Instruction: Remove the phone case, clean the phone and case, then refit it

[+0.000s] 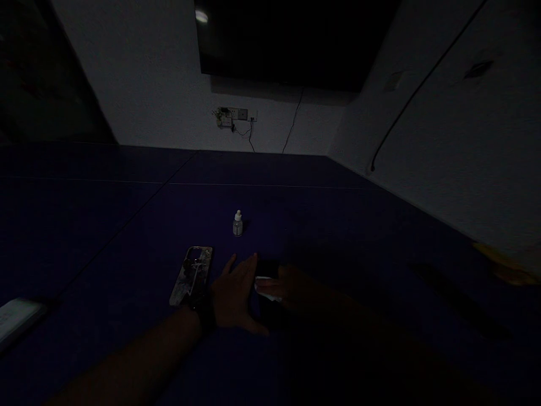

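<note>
In the dim head view my left hand [234, 293], with a dark band on its wrist, lies with its fingers stretched out and the thumb apart. Its edge is beside a black flat rectangular object [267, 268], probably touching it; darkness hides its full shape. My right hand [291, 287] presses a folded white cloth or tissue [266, 286] down onto that black object. Left of my left hand is a patterned phone case [192, 276] with a camera cutout. Farther back a small clear bottle [238, 226] with a white cap stands upright.
Everything rests on a dark blue surface [203, 208]. A white box-like object [19, 318] lies at the far left. A long dark item [459, 299] and something yellow [505, 264] are at right. Behind are a wall-mounted screen [291, 45] and sockets with cables [234, 115].
</note>
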{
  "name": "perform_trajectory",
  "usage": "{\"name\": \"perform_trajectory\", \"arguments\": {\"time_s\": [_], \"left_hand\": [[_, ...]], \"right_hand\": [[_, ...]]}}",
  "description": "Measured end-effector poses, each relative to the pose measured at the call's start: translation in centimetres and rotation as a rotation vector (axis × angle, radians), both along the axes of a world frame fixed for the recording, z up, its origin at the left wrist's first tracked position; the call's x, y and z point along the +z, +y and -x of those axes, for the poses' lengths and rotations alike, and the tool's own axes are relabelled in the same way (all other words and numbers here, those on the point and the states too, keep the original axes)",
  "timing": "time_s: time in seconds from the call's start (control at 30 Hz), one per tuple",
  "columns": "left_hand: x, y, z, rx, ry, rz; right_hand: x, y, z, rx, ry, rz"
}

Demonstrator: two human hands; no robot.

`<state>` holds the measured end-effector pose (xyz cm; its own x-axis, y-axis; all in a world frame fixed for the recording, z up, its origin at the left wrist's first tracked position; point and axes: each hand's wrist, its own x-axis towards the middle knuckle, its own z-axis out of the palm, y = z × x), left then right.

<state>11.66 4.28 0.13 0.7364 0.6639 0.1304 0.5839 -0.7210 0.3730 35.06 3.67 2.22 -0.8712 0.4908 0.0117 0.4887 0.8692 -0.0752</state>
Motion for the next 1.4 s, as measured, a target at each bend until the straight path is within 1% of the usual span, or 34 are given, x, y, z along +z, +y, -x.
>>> {"name": "perform_trajectory", "arguments": {"time_s": [0.07,0.13,0.23,0.3,0.37,0.5,0.6,0.67,0.73,0.8,0.87,0.97,1.03,1.1,1.2,1.3,1.4], "left_hand": [[0.1,0.0,0.0,0.002,0.014,0.012],[0.2,-0.1,-0.1,0.0,0.024,0.018],[0.2,-0.1,0.0,-0.003,0.028,0.006],[0.1,-0.1,0.0,-0.008,0.022,0.0],[-0.1,-0.1,0.0,-0.009,0.01,-0.007],[-0.2,-0.1,0.1,-0.001,0.008,-0.017],[-0.1,-0.1,0.0,0.005,0.022,-0.011],[-0.1,-0.1,0.0,0.001,0.016,-0.016],[-0.1,-0.2,0.1,-0.004,-0.002,-0.027],[-0.1,-0.2,0.1,-0.003,-0.014,-0.03],[-0.1,-0.1,0.1,0.001,-0.009,-0.021],[-0.2,0.0,0.1,-0.01,-0.012,-0.006],[-0.2,0.0,0.0,-0.015,-0.02,-0.004],[-0.2,0.0,0.0,-0.017,-0.023,-0.003],[-0.3,0.0,0.1,-0.012,-0.031,-0.009],[-0.3,-0.1,0.2,-0.011,-0.036,-0.02],[-0.3,-0.2,0.2,-0.008,-0.04,-0.028]], "right_hand": [[-0.8,-2.1,0.0,0.036,0.023,0.014],[-1.4,-3.8,0.1,0.033,0.032,0.022],[-1.8,-4.7,0.3,0.015,0.041,0.028],[-1.4,-4.0,0.3,0.016,0.041,0.02],[-0.6,-2.5,0.2,0.008,0.024,-0.012],[0.8,1.3,0.1,-0.073,-0.015,-0.062],[1.0,2.9,0.4,-0.125,-0.002,-0.063],[1.0,2.9,0.6,-0.13,0.008,-0.053],[0.9,2.2,0.6,-0.107,0.005,-0.031],[1.0,1.3,-0.2,-0.098,0.001,0.003],[1.1,0.5,-1.7,-0.157,0.011,0.045],[0.9,0.3,-4.4,-0.297,0.06,0.088],[0.6,0.7,-5.5,-0.325,0.089,0.104],[0.3,1.4,-5.4,-0.304,0.099,0.111],[0.2,2.5,-3.4,-0.22,0.074,0.112],[0.6,3.3,-1.0,-0.101,0.032,0.083],[1.1,3.6,-0.5,-0.069,0.024,0.059]]}}
